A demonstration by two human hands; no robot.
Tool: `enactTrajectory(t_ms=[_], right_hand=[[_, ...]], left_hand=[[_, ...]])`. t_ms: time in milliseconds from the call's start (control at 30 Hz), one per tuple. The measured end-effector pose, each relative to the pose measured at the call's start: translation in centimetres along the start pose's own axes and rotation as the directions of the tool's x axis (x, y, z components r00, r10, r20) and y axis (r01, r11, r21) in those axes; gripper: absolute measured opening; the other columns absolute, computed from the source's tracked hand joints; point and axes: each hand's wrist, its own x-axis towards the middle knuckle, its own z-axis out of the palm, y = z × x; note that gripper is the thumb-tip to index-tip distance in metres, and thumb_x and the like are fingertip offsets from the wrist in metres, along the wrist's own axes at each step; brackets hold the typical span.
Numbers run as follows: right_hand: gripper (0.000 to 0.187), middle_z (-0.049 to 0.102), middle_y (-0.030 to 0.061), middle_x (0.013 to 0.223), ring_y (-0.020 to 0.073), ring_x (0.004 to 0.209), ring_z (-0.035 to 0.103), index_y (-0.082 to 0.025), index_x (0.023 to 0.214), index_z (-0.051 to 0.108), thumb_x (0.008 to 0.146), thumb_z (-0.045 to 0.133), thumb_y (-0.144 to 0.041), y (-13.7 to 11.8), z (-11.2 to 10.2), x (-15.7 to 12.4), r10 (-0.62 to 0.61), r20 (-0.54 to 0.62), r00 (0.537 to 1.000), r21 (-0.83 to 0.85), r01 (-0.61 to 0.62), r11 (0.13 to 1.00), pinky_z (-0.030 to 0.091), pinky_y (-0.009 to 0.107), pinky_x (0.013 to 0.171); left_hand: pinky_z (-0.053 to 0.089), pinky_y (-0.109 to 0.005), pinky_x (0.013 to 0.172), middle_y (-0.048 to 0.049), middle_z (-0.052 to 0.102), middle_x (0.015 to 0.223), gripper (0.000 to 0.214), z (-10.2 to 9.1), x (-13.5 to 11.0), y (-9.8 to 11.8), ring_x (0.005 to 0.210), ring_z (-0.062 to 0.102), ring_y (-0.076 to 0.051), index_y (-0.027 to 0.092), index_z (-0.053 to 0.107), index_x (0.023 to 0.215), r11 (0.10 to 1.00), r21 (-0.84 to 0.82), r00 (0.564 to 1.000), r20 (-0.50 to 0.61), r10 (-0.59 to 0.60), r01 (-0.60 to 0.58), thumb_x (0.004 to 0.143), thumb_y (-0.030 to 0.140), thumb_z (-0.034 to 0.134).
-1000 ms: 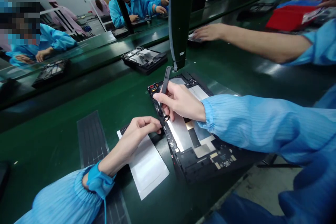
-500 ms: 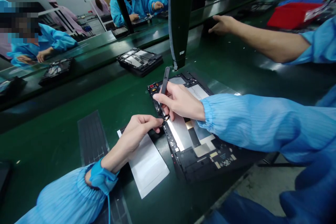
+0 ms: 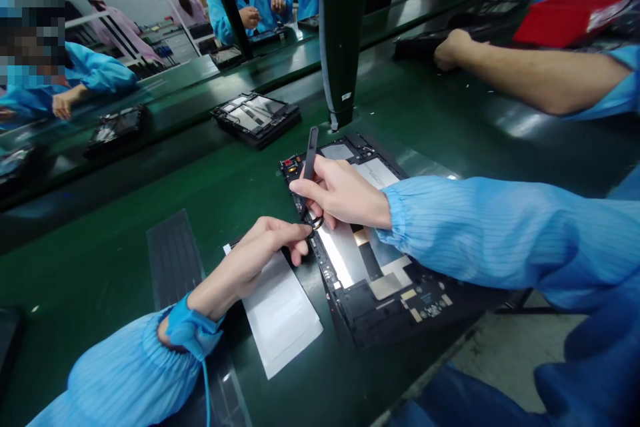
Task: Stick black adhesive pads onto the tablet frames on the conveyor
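Note:
An opened tablet [image 3: 380,280] lies back-up on the green bench, its silver plates and circuit boards showing. My right hand [image 3: 345,197] is closed round a black tweezer-like tool [image 3: 309,163], whose tip points down at the tablet's left edge. My left hand [image 3: 260,253] pinches its fingertips together right at that tip, over a small ring-shaped part [image 3: 317,221] by the tablet's left edge. What the pinch holds is too small to make out. Both sleeves are light blue.
A white sheet [image 3: 280,313] lies under my left hand, a dark ribbed mat [image 3: 173,260] to its left. A green post [image 3: 343,33] stands behind the tablet. More opened tablets [image 3: 256,118] sit on the conveyor. A co-worker's bare forearm [image 3: 525,77] reaches in at the right; a red bin [image 3: 555,23] behind.
My hands have barely moved; the left fingertips stay at the tool's tip. The co-worker's hand at right has drawn back rightward. The tablets on the conveyor have drifted left.

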Motion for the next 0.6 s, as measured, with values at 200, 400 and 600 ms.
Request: enactTrajectory(t_ms=[200, 400, 600], right_hand=[[0.017, 0.043, -0.0078, 0.042, 0.0058, 0.023, 0.04, -0.018, 0.075, 0.041, 0.086, 0.05, -0.028, 0.1, -0.1, 0.1, 0.002, 0.01, 1.0, -0.021, -0.002, 1.0, 0.031, 0.018, 0.021], [0.017, 0.044, -0.0084, 0.043, 0.0041, 0.023, 0.039, -0.017, 0.076, 0.041, 0.085, 0.053, -0.026, 0.1, -0.1, 0.2, 0.008, 0.023, 1.0, 0.055, -0.009, 0.998, 0.03, 0.016, 0.021], [0.017, 0.044, -0.0091, 0.044, 0.0052, 0.023, 0.04, -0.018, 0.081, 0.038, 0.087, 0.048, -0.031, 0.4, -0.1, 0.3, 0.026, -0.018, 0.999, 0.148, -0.023, 0.989, 0.03, 0.016, 0.021]], left_hand=[[0.039, -0.027, 0.066, -0.0065, 0.061, 0.057, 0.037, 0.3, 0.2, 0.2, 0.06, 0.053, -0.016, 0.015, 0.057, 0.052, 0.998, 0.025, 0.991, 0.127, 0.053, -0.056, 0.078, 0.031, 0.037], [0.04, -0.026, 0.064, -0.0038, 0.058, 0.05, 0.037, 0.5, 0.8, -0.5, 0.055, 0.052, -0.014, 0.016, 0.052, 0.051, 0.993, 0.019, 0.992, 0.048, 0.113, -0.114, 0.08, 0.031, 0.035], [0.04, -0.026, 0.068, -0.0036, 0.057, 0.05, 0.042, 0.5, 1.1, -0.7, 0.057, 0.053, -0.015, 0.015, 0.058, 0.054, 0.991, -0.018, 0.991, 0.018, 0.135, -0.135, 0.084, 0.033, 0.035]])
